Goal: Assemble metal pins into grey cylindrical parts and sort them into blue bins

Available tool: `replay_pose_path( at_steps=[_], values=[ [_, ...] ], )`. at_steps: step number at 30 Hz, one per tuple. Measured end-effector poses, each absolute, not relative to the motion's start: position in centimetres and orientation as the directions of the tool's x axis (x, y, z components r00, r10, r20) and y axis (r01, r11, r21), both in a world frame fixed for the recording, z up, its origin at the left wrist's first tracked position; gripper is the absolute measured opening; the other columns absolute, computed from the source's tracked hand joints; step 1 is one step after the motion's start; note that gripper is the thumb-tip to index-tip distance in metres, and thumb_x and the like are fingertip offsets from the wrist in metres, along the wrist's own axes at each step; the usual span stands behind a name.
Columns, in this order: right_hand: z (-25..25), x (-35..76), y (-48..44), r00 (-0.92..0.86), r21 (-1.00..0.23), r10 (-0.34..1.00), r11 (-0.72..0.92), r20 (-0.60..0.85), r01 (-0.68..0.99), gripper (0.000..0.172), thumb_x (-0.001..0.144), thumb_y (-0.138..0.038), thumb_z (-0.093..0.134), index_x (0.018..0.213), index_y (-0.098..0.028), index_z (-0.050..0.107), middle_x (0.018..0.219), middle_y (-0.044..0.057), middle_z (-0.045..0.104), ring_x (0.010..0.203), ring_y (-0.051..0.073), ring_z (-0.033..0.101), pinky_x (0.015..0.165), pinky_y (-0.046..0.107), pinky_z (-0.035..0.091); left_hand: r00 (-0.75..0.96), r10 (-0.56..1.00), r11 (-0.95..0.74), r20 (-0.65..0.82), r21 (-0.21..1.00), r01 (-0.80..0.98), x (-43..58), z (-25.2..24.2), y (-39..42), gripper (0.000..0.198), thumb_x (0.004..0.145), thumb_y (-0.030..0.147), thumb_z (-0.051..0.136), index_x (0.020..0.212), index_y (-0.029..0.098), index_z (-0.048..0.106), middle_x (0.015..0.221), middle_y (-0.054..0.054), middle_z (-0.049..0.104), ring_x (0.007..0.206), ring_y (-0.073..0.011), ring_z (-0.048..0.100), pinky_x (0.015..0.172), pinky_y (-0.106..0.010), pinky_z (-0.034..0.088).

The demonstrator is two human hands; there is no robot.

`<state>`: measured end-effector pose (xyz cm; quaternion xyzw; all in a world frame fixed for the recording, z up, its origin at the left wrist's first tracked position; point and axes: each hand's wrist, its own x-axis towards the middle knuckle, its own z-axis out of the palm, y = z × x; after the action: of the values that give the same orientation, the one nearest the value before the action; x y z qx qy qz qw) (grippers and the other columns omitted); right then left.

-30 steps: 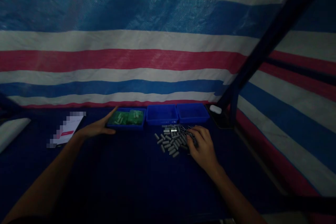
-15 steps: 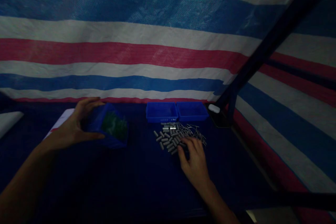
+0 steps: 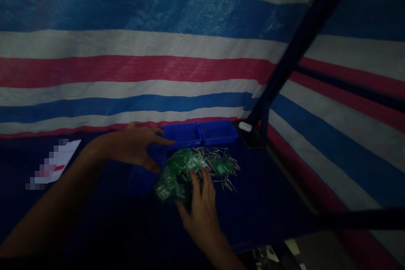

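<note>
My left hand (image 3: pixel 136 145) grips a blue plastic bin (image 3: pixel 141 179), tipped on its side towards the pile. A heap of green, shiny plastic packets (image 3: pixel 179 168) lies at the bin's mouth; what they contain is hard to make out. My right hand (image 3: pixel 202 206) has its fingers apart and touches the near right side of the heap. Behind and to the right lie loose thin metal pins (image 3: pixel 232 160) and short grey metal cylinders, partly covered by the green packets. One green packet (image 3: pixel 221 166) rests among the pins.
Two blue trays (image 3: pixel 218 131) stand side by side behind the pile. A white case (image 3: pixel 245 126) sits on a dark flat object (image 3: pixel 253 139) at the back right. A paper sheet (image 3: pixel 65 160) lies at left. Dark frame bars and striped sheeting enclose the table.
The left hand has brought the bin right and tipped it; green packets now lie over the metal parts. My right hand has shifted left to the packets. The view has turned slightly.
</note>
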<state>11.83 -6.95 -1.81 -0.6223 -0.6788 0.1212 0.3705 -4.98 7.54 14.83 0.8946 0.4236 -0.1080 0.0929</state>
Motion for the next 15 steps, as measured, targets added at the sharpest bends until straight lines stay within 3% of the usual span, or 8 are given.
replay_pose_path(
  at_steps=[4,7,12,15],
  values=[
    [-2.0,11.9,-7.1,0.042,-0.619,0.935,0.199,0.352,0.76,0.069,0.072,-0.024,0.059,0.134,-0.025,0.028,0.144,0.013,0.015,0.131,0.036,0.016,0.096,0.059,0.032,0.56,0.797,-0.502,-0.228,0.266,0.823,-10.2,14.9,8.4,0.073,0.051,0.05,0.069,0.12,0.035,0.049,0.13,0.004,0.048,0.113,-0.0231,0.047,0.096,-0.039,0.035],
    [-1.9,12.1,-7.4,0.023,-0.61,0.934,0.215,0.358,0.763,0.066,0.073,-0.021,0.057,0.133,-0.024,0.03,0.144,0.012,0.017,0.132,0.035,0.016,0.097,0.057,0.034,0.368,0.92,-0.286,-0.136,0.412,0.865,-15.1,14.2,8.7,0.068,0.05,0.048,0.069,0.114,0.031,0.052,0.119,0.006,0.054,0.104,-0.0173,0.052,0.09,-0.03,0.041],
    [-2.0,13.8,-8.6,0.013,-0.568,0.932,0.209,0.361,0.796,0.052,0.076,-0.023,0.056,0.125,-0.024,0.039,0.144,0.01,0.017,0.132,0.035,0.014,0.096,0.059,0.035,0.118,0.993,-0.104,0.027,0.697,0.709,-19.2,10.5,7.5,0.057,0.061,0.039,0.06,0.111,0.026,0.039,0.113,0.0,0.051,0.094,-0.0135,0.053,0.077,-0.025,0.046],
    [-2.4,14.8,-9.2,0.014,-0.54,0.929,0.203,0.371,0.817,0.04,0.077,-0.027,0.055,0.116,-0.022,0.048,0.143,0.011,0.022,0.132,0.035,0.015,0.095,0.06,0.036,0.046,0.998,-0.062,0.042,0.719,0.692,-18.7,6.7,6.7,0.054,0.06,0.037,0.062,0.105,0.025,0.035,0.119,-0.002,0.047,0.09,-0.0134,0.054,0.074,-0.026,0.048]
  ],
)
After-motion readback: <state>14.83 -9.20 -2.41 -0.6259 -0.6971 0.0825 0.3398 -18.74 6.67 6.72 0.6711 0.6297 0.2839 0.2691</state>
